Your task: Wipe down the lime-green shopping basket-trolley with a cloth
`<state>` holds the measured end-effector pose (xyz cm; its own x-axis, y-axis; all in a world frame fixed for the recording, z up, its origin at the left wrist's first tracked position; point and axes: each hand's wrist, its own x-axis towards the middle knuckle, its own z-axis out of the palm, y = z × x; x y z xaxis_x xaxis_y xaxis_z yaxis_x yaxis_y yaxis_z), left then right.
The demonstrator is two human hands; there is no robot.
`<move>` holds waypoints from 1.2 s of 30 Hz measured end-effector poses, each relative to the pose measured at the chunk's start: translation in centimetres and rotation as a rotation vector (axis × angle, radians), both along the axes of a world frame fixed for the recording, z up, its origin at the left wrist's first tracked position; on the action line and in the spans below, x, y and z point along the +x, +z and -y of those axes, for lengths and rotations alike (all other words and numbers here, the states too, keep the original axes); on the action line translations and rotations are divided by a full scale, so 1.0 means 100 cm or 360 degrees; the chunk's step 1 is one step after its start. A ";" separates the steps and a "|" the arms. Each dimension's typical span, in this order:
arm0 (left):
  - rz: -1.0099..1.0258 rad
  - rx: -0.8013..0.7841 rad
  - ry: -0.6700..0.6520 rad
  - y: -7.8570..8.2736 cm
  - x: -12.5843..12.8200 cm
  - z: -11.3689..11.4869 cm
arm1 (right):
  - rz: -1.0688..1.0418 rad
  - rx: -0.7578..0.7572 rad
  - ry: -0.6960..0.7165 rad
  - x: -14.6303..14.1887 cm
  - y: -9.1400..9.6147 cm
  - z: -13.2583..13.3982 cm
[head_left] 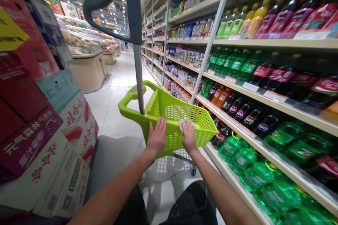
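Note:
A lime-green rolling shopping basket stands in front of my knees, its sides full of slots. My left hand lies against the near wall, fingers stretched up to the rim. On the rim further right, my right hand presses a crumpled white cloth or tissue, mostly hidden under the fingers. From the basket's left end a grey metal pole rises to a dark loop handle. Below, a caster wheel rests on the tiles.
Shelves of soda bottles line the right side, with large green bottles at the bottom. Stacked drink cartons rise close on the left. A tiled aisle runs ahead past a produce-like display counter.

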<state>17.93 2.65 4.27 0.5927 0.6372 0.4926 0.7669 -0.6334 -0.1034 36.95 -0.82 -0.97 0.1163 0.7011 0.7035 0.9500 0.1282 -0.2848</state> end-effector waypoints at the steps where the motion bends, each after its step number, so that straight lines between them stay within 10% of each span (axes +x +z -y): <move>1: -0.0003 0.0013 -0.0006 0.000 -0.001 -0.001 | 0.0006 -0.0007 0.0078 -0.012 0.002 -0.004; 9: -0.0062 0.0078 -0.0077 0.002 -0.014 -0.001 | 0.0004 0.0079 -0.0211 0.031 -0.004 0.013; 16: 0.0015 0.0010 -0.0196 0.013 -0.019 -0.004 | 0.0051 0.0043 0.0171 -0.048 0.015 -0.019; 23: 0.0477 0.0198 0.0379 0.041 -0.092 -0.027 | -0.0184 0.0135 -0.0082 -0.010 0.004 -0.003; 31: 0.0327 0.0142 0.0359 0.043 -0.091 -0.035 | -0.0094 0.0253 0.0444 -0.148 0.066 -0.053; 36: 0.0303 0.0108 0.0353 0.045 -0.095 -0.031 | 0.0060 0.0279 0.0505 -0.135 0.055 -0.047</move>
